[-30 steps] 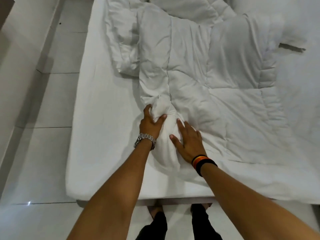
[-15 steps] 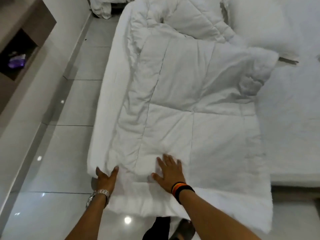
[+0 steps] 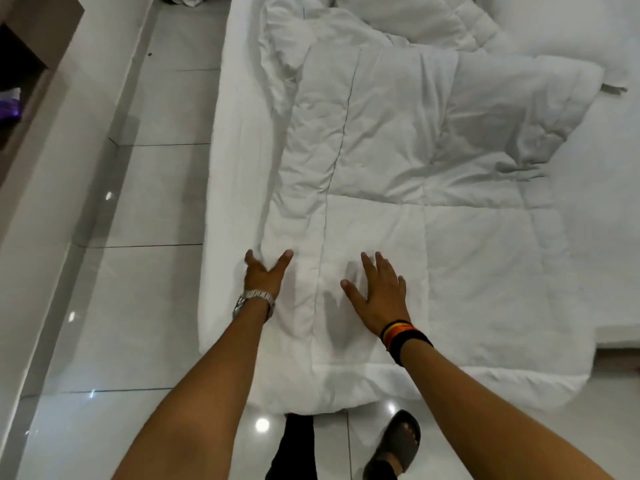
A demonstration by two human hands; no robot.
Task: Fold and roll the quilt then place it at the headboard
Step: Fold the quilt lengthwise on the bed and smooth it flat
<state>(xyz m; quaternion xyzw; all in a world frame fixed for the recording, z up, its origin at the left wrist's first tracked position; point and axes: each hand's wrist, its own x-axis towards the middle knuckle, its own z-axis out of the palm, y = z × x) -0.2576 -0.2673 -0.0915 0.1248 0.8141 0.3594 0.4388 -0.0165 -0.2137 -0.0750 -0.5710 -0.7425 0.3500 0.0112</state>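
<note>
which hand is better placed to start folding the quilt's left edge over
Probably the left hand: it sits at the quilt's left edge; the right hand lies flat farther in.

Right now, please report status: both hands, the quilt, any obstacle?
Left hand pinching the quilt edge. Right hand flat and open on the quilt. Quilt spread out, near end hanging over the mattress. No obstacle seen.
</note>
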